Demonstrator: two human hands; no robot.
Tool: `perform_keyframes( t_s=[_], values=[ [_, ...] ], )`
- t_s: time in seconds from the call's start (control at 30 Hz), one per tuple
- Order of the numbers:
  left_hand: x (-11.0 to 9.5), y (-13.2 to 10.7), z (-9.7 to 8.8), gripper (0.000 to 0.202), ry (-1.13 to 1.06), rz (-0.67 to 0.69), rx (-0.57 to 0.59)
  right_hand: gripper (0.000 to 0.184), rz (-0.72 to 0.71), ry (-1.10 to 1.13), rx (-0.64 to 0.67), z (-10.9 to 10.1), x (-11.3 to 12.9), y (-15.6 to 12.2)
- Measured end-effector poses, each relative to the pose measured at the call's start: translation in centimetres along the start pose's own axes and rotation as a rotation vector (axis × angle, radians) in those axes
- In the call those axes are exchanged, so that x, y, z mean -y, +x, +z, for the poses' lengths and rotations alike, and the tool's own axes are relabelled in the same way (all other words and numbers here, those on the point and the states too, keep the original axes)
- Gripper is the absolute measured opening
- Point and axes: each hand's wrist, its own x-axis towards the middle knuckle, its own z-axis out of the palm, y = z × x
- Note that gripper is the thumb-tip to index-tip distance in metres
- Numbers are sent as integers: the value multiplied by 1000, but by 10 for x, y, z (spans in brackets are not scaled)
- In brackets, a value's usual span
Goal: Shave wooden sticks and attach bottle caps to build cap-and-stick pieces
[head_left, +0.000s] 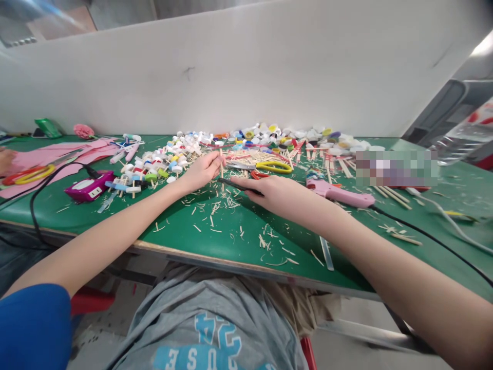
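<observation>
Your left hand [202,172] reaches out over the green worktop [96,216] and pinches a thin wooden stick [222,181] between the fingertips, holding it close to upright with its lower end down on or just above the surface; which of the two you cannot tell. Your right hand [271,192] lies low just to the right of it, closed around a dark tool [234,184], slim and nearly flat, whose tip points left and meets the stick near its lower part. Whether the tip is actually touching the wood cannot be told. Pale shavings [215,210] are scattered over the worktop under and in front of both hands. Just behind the hands lie yellow scissors [275,166], and beyond them a long heap of coloured caps [269,134] and more sticks runs along the white wall [246,67]. Right of your right hand a pink glue gun [341,195] lies on its side, its black cable [431,236] trailing toward the near right edge. To the left, well apart from the hands, sits a magenta box [88,187] with a black cord, and behind it pink sheets [57,154] lie flat.
</observation>
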Motion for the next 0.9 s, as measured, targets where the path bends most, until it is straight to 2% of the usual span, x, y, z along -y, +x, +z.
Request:
perform_keyframes(
  t_s=[0.33, 0.57, 0.73, 0.9],
  values=[
    [-2, 2, 2, 25, 19, 39, 26, 48, -25, 93, 13, -1, -3, -1],
    [3, 1, -1, 25, -3, 2, 10, 47, -43, 194, 111, -4, -2, -3],
    [6, 1, -1, 26, -18, -5, 18, 46, -54, 278, 102, -6, -10, -4],
    [1, 1, 0, 26, -24, 5, 22, 47, -48, 239, 61, -5, -9, -5]
  ],
)
